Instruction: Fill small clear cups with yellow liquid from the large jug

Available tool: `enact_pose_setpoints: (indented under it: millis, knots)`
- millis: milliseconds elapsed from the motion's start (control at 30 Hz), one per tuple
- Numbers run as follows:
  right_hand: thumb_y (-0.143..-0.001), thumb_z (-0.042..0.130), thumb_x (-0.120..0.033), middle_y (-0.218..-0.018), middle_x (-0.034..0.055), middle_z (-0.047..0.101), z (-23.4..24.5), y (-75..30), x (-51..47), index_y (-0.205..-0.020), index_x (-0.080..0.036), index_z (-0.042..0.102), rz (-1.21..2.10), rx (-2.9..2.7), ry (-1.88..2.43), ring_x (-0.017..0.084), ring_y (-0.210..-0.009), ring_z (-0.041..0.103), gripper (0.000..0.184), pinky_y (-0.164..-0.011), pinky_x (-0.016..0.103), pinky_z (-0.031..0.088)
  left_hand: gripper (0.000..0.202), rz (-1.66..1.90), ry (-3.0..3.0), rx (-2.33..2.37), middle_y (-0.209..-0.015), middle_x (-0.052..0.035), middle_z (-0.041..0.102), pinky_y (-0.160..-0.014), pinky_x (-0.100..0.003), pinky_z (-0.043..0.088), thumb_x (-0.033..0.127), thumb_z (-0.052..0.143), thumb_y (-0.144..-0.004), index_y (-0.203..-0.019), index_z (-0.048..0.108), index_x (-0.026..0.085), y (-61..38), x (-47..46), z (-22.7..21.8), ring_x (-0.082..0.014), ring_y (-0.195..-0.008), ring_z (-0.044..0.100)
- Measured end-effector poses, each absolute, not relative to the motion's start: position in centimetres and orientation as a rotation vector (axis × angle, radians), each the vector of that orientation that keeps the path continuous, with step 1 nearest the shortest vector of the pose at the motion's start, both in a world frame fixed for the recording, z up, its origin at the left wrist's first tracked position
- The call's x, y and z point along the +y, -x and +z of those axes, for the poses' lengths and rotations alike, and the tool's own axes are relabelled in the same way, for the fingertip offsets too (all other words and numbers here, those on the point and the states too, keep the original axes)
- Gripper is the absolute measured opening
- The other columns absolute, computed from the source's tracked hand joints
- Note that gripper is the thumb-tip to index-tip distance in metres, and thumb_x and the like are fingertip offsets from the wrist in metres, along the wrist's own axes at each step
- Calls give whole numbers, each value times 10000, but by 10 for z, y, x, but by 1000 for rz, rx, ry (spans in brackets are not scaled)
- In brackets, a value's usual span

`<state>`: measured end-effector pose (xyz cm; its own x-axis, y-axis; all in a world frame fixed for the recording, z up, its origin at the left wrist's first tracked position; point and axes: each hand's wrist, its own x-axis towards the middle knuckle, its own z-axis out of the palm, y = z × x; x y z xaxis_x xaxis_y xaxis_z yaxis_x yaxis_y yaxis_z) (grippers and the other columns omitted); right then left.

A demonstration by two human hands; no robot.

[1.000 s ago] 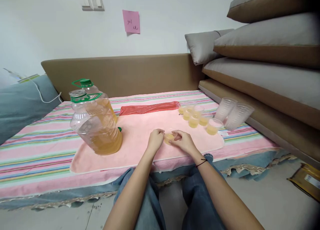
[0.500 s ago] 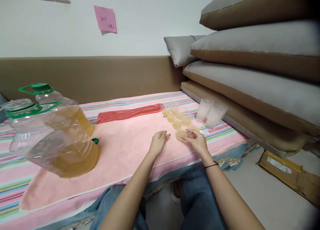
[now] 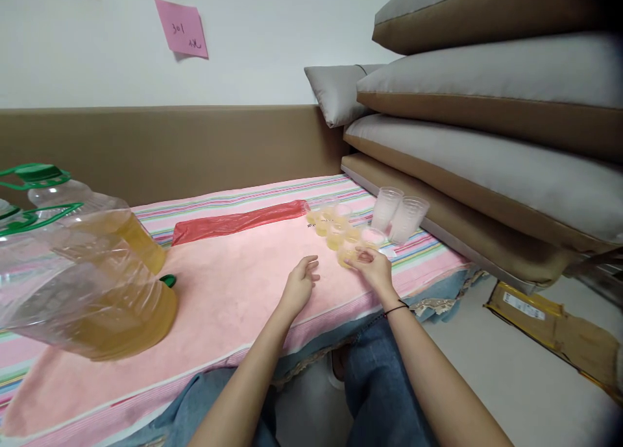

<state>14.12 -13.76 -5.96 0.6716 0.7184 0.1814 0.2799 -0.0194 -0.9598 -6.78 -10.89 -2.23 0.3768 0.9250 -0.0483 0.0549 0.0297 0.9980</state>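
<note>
My right hand [image 3: 376,269] has its fingers closed on the side of a clear plastic cup [image 3: 345,255] of pale yellow liquid, at the near end of a group of such cups [image 3: 335,230]. To the left of that cup, my left hand [image 3: 298,286] hovers over the pink towel [image 3: 233,291], fingers apart and nothing in them. Two stacks of clear cups [image 3: 388,205] stand behind my right hand. At the far left are two big clear jugs [image 3: 126,304] holding amber liquid; the nearer one is cut off by the frame edge.
A flattened red plastic bag [image 3: 238,221] lies along the towel's far edge. Beside the near jug is a green cap [image 3: 168,280]. Stacked grey-brown cushions [image 3: 467,122] rise on the right, and a yellow-taped cardboard piece [image 3: 549,320] lies on the floor.
The view has swung a little to the right, so the jugs sit further left. My left hand's fingers have opened out more. My right hand stays at the nearest cup.
</note>
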Motion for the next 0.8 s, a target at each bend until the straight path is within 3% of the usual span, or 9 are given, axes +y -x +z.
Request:
enact_pose_setpoints:
  millis: [233,533,667,800]
  knots:
    - [-488,872,-365,-928,89,710,-62,-139,-135,-909,-157,712,413,-839,1618,295,-888,685,496,-854,397,543,318,877,-1420,995,-1187,-140,663,-858,-377,517,225,615,-758,-1073,638,183,71,-114,-17,-222,-951,678]
    - [-458,866,-370,-873,112,705,-73,-144,-144,-875,-138,689,439,-798,1563,289,-796,691,509,-736,381,576,318,869,-1448,1008,-1187,-145,655,-888,-395,511,252,613,-764,-1074,626,179,73,-116,-13,-233,-981,675]
    - [-628,777,-384,-853,86,692,-73,-168,-169,-914,-137,661,319,-721,1525,244,-797,679,395,-748,347,568,331,873,-1453,1003,-1162,-144,666,-876,-391,516,269,622,-747,-1064,628,174,77,-115,-10,-237,-977,678]
    - [-779,754,-296,-1096,94,636,-67,-217,-173,-1119,-121,597,88,-568,1570,220,-973,630,413,-917,376,511,373,879,-1459,997,-1167,-157,661,-849,-392,525,318,625,-737,-1077,621,163,81,-113,-5,-245,-969,680]
